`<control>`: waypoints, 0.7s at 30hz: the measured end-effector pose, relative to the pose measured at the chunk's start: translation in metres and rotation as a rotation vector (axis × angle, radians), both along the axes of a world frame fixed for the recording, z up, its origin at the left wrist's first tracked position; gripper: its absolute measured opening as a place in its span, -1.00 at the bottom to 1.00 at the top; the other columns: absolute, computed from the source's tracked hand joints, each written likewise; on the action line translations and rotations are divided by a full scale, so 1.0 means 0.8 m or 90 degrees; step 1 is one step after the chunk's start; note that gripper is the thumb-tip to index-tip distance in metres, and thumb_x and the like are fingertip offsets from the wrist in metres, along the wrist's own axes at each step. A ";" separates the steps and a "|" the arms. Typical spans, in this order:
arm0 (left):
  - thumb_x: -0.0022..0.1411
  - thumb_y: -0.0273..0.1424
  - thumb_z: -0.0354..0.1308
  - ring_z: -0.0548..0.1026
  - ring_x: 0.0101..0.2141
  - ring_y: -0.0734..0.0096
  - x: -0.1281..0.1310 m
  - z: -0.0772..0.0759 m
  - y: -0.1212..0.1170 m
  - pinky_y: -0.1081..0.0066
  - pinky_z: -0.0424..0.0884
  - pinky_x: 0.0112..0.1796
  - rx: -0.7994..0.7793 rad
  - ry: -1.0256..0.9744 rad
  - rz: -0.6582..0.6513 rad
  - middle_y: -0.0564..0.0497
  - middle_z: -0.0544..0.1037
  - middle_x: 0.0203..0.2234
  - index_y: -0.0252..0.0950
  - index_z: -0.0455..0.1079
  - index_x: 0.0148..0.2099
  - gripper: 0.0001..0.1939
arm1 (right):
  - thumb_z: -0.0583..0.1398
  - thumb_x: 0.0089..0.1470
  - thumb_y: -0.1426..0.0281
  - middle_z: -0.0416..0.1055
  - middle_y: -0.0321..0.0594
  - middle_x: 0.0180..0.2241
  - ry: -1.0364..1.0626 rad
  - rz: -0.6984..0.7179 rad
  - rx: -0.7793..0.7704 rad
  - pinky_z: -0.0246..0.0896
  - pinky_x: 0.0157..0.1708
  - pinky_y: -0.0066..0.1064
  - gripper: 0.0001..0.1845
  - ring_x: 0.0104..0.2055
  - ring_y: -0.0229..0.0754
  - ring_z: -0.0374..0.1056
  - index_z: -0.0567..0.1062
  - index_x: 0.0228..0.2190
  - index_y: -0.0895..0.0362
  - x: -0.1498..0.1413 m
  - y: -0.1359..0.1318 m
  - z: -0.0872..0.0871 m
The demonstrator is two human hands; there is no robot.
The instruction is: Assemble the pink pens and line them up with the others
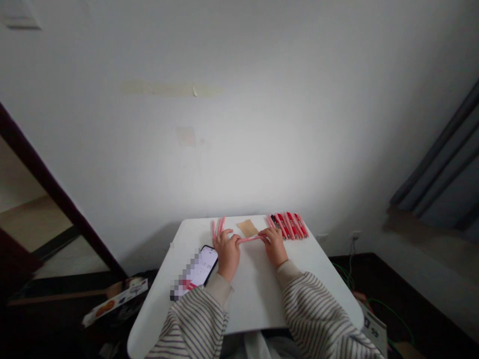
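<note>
My left hand point(227, 251) and my right hand point(275, 244) rest on a white table point(254, 294), each pinching one end of a pink pen point(250, 239) that lies crosswise between them. Two or three loose pink pens point(218, 226) lie just beyond my left hand. A row of several red and pink pens point(289, 226) lies beyond my right hand. A small tan piece of paper point(247, 228) sits between the two groups. Both arms wear striped sleeves.
A phone point(197, 271) with a lit screen lies on the table left of my left hand. A white wall stands right behind the table. A flat box point(114, 301) lies on the dark floor at left; cables point(350, 279) and a grey curtain point(445, 184) are at right.
</note>
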State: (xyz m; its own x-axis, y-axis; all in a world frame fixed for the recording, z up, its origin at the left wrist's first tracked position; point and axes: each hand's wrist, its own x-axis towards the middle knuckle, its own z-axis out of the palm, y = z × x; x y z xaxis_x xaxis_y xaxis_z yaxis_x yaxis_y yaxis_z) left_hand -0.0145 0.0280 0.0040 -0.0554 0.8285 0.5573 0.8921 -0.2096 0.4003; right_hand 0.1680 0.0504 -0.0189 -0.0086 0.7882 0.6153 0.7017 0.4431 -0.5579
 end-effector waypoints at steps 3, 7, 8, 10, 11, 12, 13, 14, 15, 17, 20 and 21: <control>0.19 -0.35 0.07 0.29 0.01 0.17 0.001 0.001 -0.001 0.03 0.10 0.09 0.013 -0.010 -0.019 -0.05 0.40 -0.10 -0.16 0.51 -0.33 -0.82 | 0.10 0.16 0.39 0.45 -0.17 -0.29 0.034 0.007 -0.008 0.08 -0.10 -0.27 -0.81 -0.13 -0.08 0.19 0.52 -0.33 0.08 0.000 0.001 -0.003; 0.19 -0.37 0.07 0.30 0.00 0.17 0.002 0.003 -0.002 0.03 0.12 0.09 0.027 -0.029 -0.015 -0.05 0.41 -0.11 -0.17 0.51 -0.32 -0.83 | 0.07 0.16 0.34 0.43 -0.13 -0.29 0.094 0.003 -0.018 0.13 -0.09 -0.26 -0.78 -0.14 -0.08 0.21 0.51 -0.27 0.09 -0.002 0.003 -0.007; 0.18 -0.37 0.08 0.30 0.00 0.17 0.002 0.003 -0.002 0.04 0.14 0.08 0.030 -0.032 -0.015 -0.05 0.41 -0.11 -0.18 0.50 -0.32 -0.84 | 0.07 0.16 0.34 0.42 -0.13 -0.29 0.108 -0.003 -0.023 0.14 -0.09 -0.26 -0.77 -0.14 -0.08 0.21 0.50 -0.25 0.09 -0.002 0.003 -0.007; 0.18 -0.35 0.08 0.30 0.00 0.17 0.002 0.003 -0.002 0.05 0.15 0.08 0.037 -0.039 -0.017 -0.05 0.41 -0.12 -0.18 0.50 -0.31 -0.84 | 0.06 0.16 0.32 0.39 -0.13 -0.32 0.125 -0.013 -0.039 0.15 -0.10 -0.26 -0.75 -0.15 -0.08 0.21 0.50 -0.21 0.10 -0.003 0.003 -0.007; 0.18 -0.35 0.08 0.30 0.00 0.17 0.002 0.002 -0.002 0.05 0.15 0.08 0.039 -0.042 -0.019 -0.05 0.41 -0.12 -0.18 0.50 -0.31 -0.84 | 0.05 0.16 0.32 0.38 -0.14 -0.36 0.126 -0.015 -0.049 0.15 -0.11 -0.27 -0.73 -0.17 -0.09 0.22 0.50 -0.20 0.10 -0.003 0.003 -0.007; 0.19 -0.35 0.09 0.30 0.00 0.17 0.002 0.002 -0.002 0.05 0.15 0.09 0.041 -0.043 -0.021 -0.05 0.41 -0.12 -0.18 0.50 -0.30 -0.85 | 0.04 0.17 0.32 0.37 -0.15 -0.39 0.120 -0.013 -0.061 0.15 -0.12 -0.28 -0.72 -0.19 -0.09 0.22 0.50 -0.20 0.10 -0.003 0.002 -0.006; 0.19 -0.35 0.09 0.30 0.00 0.17 0.002 0.001 -0.002 0.05 0.15 0.09 0.042 -0.044 -0.023 -0.05 0.41 -0.12 -0.17 0.50 -0.30 -0.85 | 0.02 0.18 0.32 0.36 -0.17 -0.43 0.110 -0.010 -0.071 0.15 -0.14 -0.29 -0.71 -0.21 -0.10 0.22 0.50 -0.21 0.10 -0.003 0.001 -0.004; 0.19 -0.35 0.09 0.31 0.00 0.18 0.002 0.001 -0.001 0.04 0.15 0.09 0.043 -0.043 -0.023 -0.05 0.41 -0.12 -0.17 0.50 -0.30 -0.85 | 0.01 0.19 0.31 0.36 -0.17 -0.44 0.096 -0.006 -0.081 0.14 -0.15 -0.30 -0.70 -0.22 -0.11 0.22 0.51 -0.22 0.10 -0.003 0.000 -0.003; 0.19 -0.35 0.09 0.31 0.00 0.18 0.002 0.000 -0.001 0.05 0.16 0.08 0.044 -0.043 -0.022 -0.05 0.41 -0.12 -0.17 0.50 -0.30 -0.85 | 0.00 0.19 0.31 0.36 -0.18 -0.43 0.079 -0.003 -0.088 0.12 -0.15 -0.29 -0.69 -0.22 -0.11 0.21 0.51 -0.23 0.09 -0.004 -0.002 -0.001; 0.19 -0.35 0.09 0.32 -0.01 0.18 0.002 0.000 -0.001 0.05 0.17 0.07 0.045 -0.043 -0.018 -0.06 0.41 -0.12 -0.18 0.50 -0.30 -0.84 | 0.03 0.19 0.28 0.39 -0.17 -0.34 0.044 -0.001 -0.097 0.09 -0.11 -0.27 -0.72 -0.17 -0.11 0.21 0.51 -0.21 0.05 -0.005 -0.006 0.003; 0.19 -0.33 0.09 0.33 -0.02 0.18 0.002 0.001 -0.001 0.05 0.19 0.06 0.049 -0.044 -0.017 -0.05 0.42 -0.14 -0.18 0.50 -0.31 -0.84 | 0.14 0.11 0.27 0.41 -0.20 -0.28 -0.005 0.005 -0.110 0.03 -0.04 -0.23 -0.75 -0.12 -0.10 0.20 0.46 -0.16 0.02 -0.007 -0.012 0.006; 0.19 -0.33 0.09 0.33 -0.02 0.17 0.001 0.002 -0.001 0.04 0.19 0.06 0.051 -0.044 -0.019 -0.05 0.42 -0.15 -0.18 0.50 -0.31 -0.84 | 0.16 0.09 0.29 0.41 -0.20 -0.28 -0.017 0.002 -0.114 0.02 -0.03 -0.22 -0.75 -0.12 -0.10 0.20 0.45 -0.16 0.03 -0.008 -0.013 0.007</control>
State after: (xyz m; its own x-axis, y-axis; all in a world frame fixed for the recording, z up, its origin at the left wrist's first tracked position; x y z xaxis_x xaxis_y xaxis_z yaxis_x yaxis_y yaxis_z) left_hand -0.0135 0.0270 0.0053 -0.0724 0.7829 0.6180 0.8561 -0.2691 0.4412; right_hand 0.1620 0.0404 -0.0136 -0.0258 0.8853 0.4642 0.7160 0.3405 -0.6095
